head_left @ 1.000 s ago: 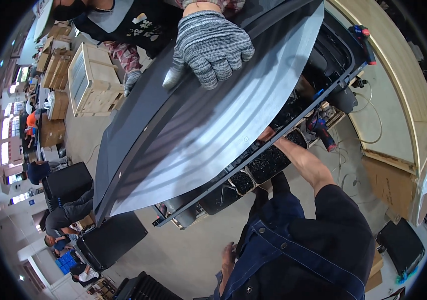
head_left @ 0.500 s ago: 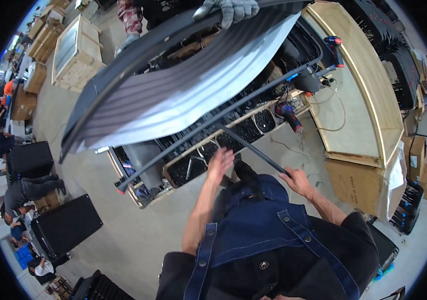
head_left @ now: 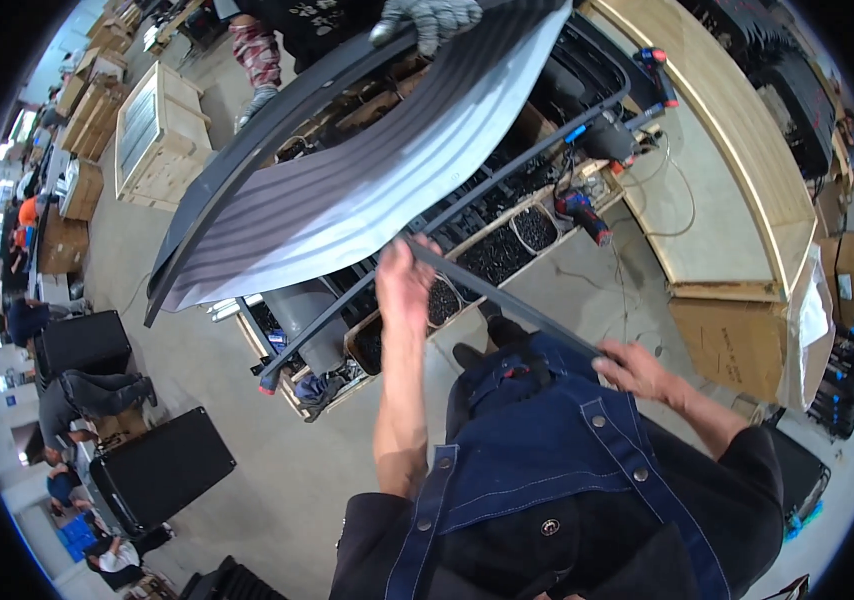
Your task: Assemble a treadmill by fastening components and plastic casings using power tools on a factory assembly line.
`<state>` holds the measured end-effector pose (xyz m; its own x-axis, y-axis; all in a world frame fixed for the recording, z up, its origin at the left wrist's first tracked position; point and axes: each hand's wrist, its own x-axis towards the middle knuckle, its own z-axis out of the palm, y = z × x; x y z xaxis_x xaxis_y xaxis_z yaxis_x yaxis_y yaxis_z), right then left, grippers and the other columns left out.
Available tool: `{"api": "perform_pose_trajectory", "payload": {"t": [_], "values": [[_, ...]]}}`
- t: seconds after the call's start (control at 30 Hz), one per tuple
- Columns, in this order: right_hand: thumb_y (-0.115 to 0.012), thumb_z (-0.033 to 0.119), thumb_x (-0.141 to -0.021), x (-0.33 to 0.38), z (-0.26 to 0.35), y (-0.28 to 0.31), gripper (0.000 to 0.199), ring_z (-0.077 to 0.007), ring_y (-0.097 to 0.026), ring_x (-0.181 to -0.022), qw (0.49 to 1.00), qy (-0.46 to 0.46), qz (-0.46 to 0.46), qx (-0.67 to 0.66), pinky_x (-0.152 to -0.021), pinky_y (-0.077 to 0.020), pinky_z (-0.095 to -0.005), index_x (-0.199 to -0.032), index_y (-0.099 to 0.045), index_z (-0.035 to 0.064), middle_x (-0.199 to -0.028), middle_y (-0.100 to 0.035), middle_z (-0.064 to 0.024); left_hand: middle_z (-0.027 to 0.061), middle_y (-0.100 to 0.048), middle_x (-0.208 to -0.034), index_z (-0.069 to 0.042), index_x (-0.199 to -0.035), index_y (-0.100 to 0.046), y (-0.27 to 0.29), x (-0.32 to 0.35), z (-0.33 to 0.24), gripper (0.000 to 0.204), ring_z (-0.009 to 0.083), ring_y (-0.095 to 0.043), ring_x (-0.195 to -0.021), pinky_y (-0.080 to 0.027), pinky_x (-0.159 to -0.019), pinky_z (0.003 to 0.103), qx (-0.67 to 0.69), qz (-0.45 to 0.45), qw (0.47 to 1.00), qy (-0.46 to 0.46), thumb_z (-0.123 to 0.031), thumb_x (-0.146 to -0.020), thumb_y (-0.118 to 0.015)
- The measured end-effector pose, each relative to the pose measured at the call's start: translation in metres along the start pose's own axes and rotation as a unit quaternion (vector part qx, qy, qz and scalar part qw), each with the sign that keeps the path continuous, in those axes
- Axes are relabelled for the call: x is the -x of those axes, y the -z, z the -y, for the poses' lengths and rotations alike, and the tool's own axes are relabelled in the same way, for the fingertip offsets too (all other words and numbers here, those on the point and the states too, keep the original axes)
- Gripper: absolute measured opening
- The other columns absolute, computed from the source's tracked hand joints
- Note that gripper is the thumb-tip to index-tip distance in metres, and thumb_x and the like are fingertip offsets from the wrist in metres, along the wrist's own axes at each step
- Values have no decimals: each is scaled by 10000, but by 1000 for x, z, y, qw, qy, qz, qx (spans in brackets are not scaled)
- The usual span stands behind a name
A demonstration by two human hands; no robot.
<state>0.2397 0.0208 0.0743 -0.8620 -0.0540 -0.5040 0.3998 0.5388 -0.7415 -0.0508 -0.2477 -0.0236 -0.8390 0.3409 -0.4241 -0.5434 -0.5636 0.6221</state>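
My left hand (head_left: 405, 283) grips one end of a long thin dark strip (head_left: 507, 298), raised near the lower edge of a big grey ribbed panel (head_left: 347, 190). My right hand (head_left: 635, 368) holds the strip's other end close to my blue apron. Across the panel, another person's grey gloved hand (head_left: 427, 18) holds its far edge. The panel lies tilted over a black frame (head_left: 467, 190) with open boxes of small black parts (head_left: 497, 255) beneath.
A long wooden workbench (head_left: 737, 170) runs along the right, with a red-and-black power tool (head_left: 583, 212) by its near end. Wooden crates (head_left: 152, 135) stand at the upper left. Black cases (head_left: 162, 465) and seated people are at the lower left.
The view has swung down toward my apron and both my hands have come in, holding the thin strip. The grey panel now sits farther up, and the gloved hand has slid to the top edge.
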Motion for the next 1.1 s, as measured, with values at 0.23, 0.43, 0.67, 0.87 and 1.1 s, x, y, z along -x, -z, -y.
{"api": "perform_pose_trajectory", "payload": {"t": [0.23, 0.43, 0.67, 0.87, 1.1], "values": [[-477, 379, -1061, -176, 64, 28, 561, -151, -542, -569, 974, 180, -31, -135, -578, -461, -348, -1517, -391, 65, -634, -529, -51, 233, -561, -1383, 11, -1388, -426, -38, -72, -93, 695, 353, -563, -1286, -470, -1071, 453, -176, -66, 979, -80, -448, -944, -701], [-464, 305, -1037, -338, 104, 25, 525, -238, -586, -578, 968, 190, -127, -102, -658, -516, -418, -1500, -428, 60, -671, -614, -125, 318, -434, -1487, 34, -1482, -305, -58, -33, -166, 898, 431, -491, -1346, -433, -1132, 516, -150, -3, 969, -195, -619, -934, -585], [-451, 264, -1054, -394, 139, 14, 524, -142, -515, -464, 973, 175, -85, -127, -427, -465, -344, -1523, -382, 42, -643, -617, -57, 328, -597, -1264, 92, -1362, -458, -63, -42, -231, 522, 397, -629, -1173, -586, -948, 477, -75, -80, 973, -202, -340, -1069, -450], [-489, 298, -1015, -404, 144, -16, 591, -256, -665, -674, 976, 149, -70, -141, -677, -528, -414, -1541, -333, 81, -668, -659, -96, 259, -661, -1166, 81, -1206, -548, -63, -36, -228, 301, 372, -679, -1056, -625, -880, 440, 11, -85, 987, -133, -160, -1027, -530], [-417, 277, -1080, -418, 132, -15, 416, -207, -676, -641, 924, 107, 148, -337, -647, -540, -364, -1295, -475, -74, -719, -661, -99, 190, -675, -1131, 31, -1191, -572, -73, -23, -201, 305, 349, -696, -1000, -630, -801, 383, 10, -127, 982, -136, -202, -997, -610]]}}
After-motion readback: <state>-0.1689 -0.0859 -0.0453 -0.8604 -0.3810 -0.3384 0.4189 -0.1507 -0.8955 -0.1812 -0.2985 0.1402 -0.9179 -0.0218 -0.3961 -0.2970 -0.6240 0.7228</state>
